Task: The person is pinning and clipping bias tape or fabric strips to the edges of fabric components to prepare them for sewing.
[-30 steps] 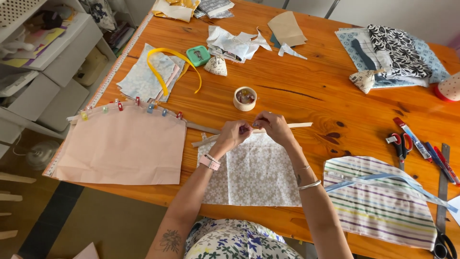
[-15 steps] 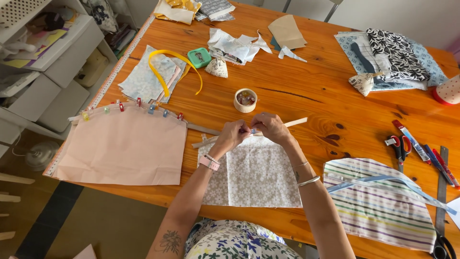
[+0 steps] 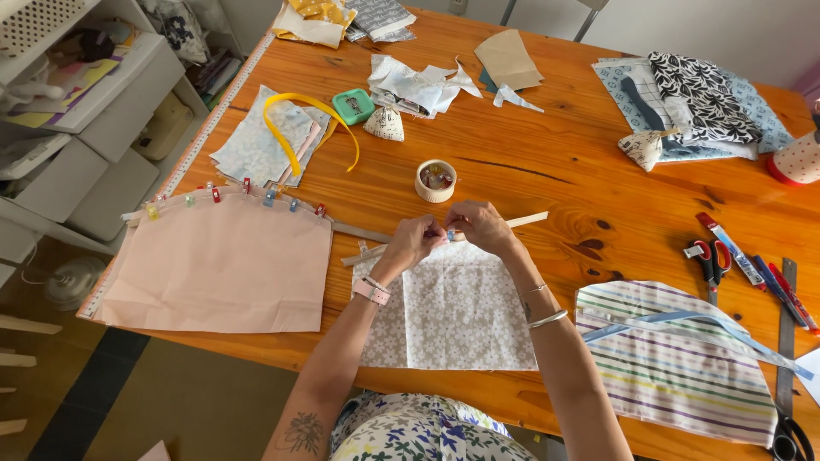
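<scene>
The wooden worktop (image 3: 547, 183) carries a pink fabric panel (image 3: 218, 269) well left of the hands. A grey floral fabric piece (image 3: 453, 312) lies directly beneath and below them. The left hand (image 3: 414, 243) and right hand (image 3: 480, 226) meet at its top edge, fingers pinched narrowly on a small blue clip (image 3: 450, 236). A small round tub (image 3: 436, 180) sits just beyond.

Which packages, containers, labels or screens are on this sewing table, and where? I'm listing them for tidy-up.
Round clip tub: table centre, just beyond the hands; cream, low, open, coloured clips inside.
Green case: behind the tub, beside the yellow ribbon; small, rounded square, teal.
Dotted container: right table edge; white with dots, red base.
No screens or readable labels visible.
</scene>
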